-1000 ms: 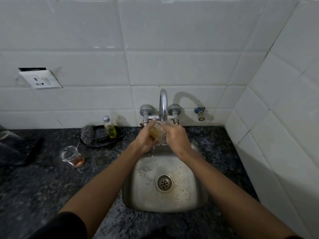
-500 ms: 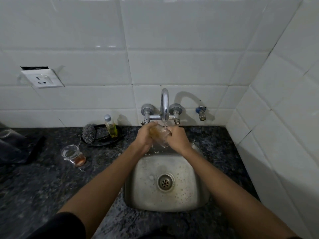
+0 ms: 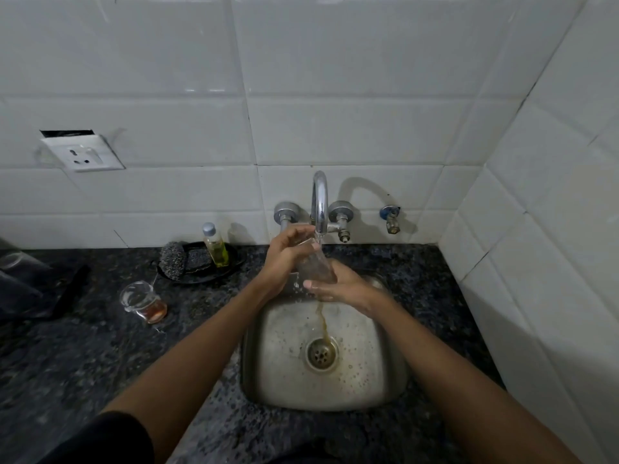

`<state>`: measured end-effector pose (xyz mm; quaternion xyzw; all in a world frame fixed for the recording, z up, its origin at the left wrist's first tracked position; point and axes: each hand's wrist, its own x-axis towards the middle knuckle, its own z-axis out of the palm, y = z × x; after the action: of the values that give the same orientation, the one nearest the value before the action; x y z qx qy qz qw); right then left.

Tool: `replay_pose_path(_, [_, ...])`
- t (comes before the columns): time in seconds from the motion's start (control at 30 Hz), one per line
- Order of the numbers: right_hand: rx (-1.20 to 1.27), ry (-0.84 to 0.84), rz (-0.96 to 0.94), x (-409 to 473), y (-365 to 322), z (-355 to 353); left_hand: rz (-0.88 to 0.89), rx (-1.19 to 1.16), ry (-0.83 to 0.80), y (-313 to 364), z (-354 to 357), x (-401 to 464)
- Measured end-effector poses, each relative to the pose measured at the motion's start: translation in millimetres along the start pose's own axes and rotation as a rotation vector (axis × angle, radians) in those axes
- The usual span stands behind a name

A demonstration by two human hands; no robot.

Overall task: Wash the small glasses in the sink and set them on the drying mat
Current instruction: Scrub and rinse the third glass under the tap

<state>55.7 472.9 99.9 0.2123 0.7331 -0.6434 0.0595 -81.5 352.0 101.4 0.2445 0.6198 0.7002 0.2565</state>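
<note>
Since half a second ago the glass (image 3: 316, 266), held in both hands' grip (left (image 3: 284, 259), right (image 3: 341, 286)) under the tap (image 3: 320, 202), has tipped, brown liquid streaming to the drain (image 3: 322, 353); second glass (image 3: 142, 301) waits at 9 o'clock on tabletop.

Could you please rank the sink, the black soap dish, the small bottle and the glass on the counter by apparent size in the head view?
1. sink
2. black soap dish
3. glass on the counter
4. small bottle, roughly matching the glass; unsure.
</note>
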Motion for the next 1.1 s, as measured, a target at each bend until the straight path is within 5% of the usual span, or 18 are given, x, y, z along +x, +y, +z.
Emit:
replay_pose_path(0.23, [-0.071, 0.119, -0.012, -2.1, -1.9, -14.6, 0.699, 1.05, -0.369, 0.5, -32.7, -5.4])
replay_pose_path(0.33, [-0.133, 0.157, -0.024, -2.6, -4.6, -20.2, 0.784, 1.267, -0.455, -6.4, -39.7, -2.4])
replay_pose_path(0.57, [-0.823, 0.371, -0.363, -12.3, -11.2, -18.7, 0.793, 1.278, -0.487, -6.0, -25.4, -0.2])
replay_pose_path(0.63, [-0.582, 0.376, -0.325, -15.9, -9.0, -15.9, 0.76, 1.274, -0.455, -4.9, -21.9, -0.5])
replay_pose_path(0.73, [0.007, 0.235, -0.015, -16.3, -14.5, -15.3, 0.748, 1.285, -0.447, -4.9, -17.6, -4.0])
replay_pose_path(0.8, [-0.137, 0.313, -0.095, -16.6, -14.2, -16.9, 0.726, 1.25, -0.445, -7.3, -15.9, -8.9])
replay_pose_path(0.9, [-0.651, 0.433, -0.457, -19.0, -8.2, -11.7, 0.675, 1.149, -0.417, -7.8, -13.2, -13.7])
replay_pose_path(0.97, [-0.595, 0.428, -0.48, -20.5, -7.9, -7.4, 0.663, 1.137, -0.389, -5.8, -13.4, -14.1])
replay_pose_path(1.1, [-0.187, 0.283, -0.114, -22.1, -20.0, -8.2, 0.664, 1.147, -0.353, -1.2, -13.2, -17.2])
